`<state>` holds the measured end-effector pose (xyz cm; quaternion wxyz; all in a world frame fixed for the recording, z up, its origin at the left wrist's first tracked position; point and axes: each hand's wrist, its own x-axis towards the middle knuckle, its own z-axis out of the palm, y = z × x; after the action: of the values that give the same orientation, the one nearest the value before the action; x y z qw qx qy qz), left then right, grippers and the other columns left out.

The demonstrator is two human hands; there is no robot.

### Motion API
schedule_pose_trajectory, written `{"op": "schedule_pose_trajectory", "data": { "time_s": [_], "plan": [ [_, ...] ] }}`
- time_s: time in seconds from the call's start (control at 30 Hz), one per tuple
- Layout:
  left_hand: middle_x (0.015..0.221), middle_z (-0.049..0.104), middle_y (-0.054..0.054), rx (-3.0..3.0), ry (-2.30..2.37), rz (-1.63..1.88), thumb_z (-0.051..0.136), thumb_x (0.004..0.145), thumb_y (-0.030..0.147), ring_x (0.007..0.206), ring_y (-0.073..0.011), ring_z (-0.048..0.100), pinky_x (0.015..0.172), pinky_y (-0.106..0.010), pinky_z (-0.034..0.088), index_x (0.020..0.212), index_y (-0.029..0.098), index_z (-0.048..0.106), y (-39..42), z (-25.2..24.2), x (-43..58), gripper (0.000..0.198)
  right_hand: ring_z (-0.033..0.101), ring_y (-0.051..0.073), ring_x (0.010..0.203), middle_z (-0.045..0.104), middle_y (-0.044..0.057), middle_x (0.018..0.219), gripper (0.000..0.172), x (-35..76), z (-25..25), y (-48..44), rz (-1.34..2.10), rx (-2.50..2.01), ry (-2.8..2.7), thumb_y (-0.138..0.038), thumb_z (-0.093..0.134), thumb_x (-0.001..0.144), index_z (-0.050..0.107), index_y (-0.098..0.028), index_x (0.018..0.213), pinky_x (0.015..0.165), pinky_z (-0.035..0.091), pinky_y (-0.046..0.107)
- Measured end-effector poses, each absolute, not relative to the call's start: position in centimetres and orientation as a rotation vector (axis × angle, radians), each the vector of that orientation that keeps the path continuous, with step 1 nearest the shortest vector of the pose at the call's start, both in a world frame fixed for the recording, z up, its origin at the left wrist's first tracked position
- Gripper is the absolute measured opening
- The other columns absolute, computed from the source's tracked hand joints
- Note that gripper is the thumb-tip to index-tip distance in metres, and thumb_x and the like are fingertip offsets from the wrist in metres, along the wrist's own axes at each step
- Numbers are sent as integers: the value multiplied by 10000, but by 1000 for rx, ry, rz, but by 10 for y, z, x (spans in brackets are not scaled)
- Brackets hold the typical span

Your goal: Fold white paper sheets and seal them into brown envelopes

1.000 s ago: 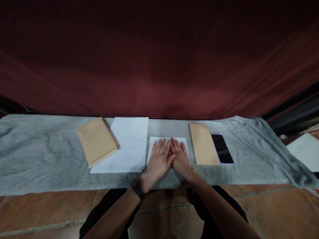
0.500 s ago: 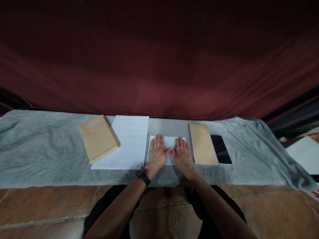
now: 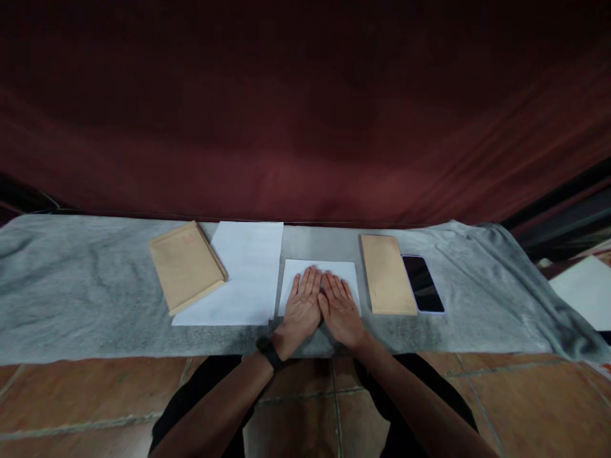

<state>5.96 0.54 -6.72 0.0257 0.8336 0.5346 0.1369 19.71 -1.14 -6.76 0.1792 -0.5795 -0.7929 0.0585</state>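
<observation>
A folded-looking white sheet of paper (image 3: 289, 273) lies flat on the grey cloth in front of me. My left hand (image 3: 303, 304) rests palm down on it, fingers stretched out and pointing away from me. Beside it, my right hand (image 3: 340, 310) also presses flat on the paper, its fingers extended and leaning towards the left. The two hands touch or nearly touch near the middle of the sheet. Their palms hide the paper's centre and part of its near edge.
Left of the hands lie larger white sheets (image 3: 248, 273), with a stack of brown envelopes (image 3: 188, 264) on their left side. To the right are another stack of brown envelopes (image 3: 389, 273) and a phone (image 3: 423, 284). A grey cloth (image 3: 86, 286) covers the long surface before a dark red curtain (image 3: 286, 159).
Both hands have slid inwards over the paper, from apart to side by side at its middle. More of the paper's left and right ends now shows.
</observation>
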Motion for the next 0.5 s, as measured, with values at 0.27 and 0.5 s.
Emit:
{"op": "schedule_pose_trajectory", "data": {
  "time_s": [0.27,0.5],
  "plan": [
    [1624,302,-189,2451,1812,528,347,1017,325,1540,-274,186,1244,-504,226,1577,72,237,10,-68,45,624,287,306,1507,275,177,1637,613,211,-75,-13,-5,-1708,-2197,-382,375,1047,277,-99,1581,1206,277,508],
    [1602,312,-244,2327,1955,527,330,1022,335,1526,-309,236,1238,-515,223,1516,2,350,21,-65,33,596,295,317,1501,292,191,1629,593,215,-74,-13,6,-1768,-2152,-341,366,1042,297,-82,1571,1199,282,514]
  ]
}}
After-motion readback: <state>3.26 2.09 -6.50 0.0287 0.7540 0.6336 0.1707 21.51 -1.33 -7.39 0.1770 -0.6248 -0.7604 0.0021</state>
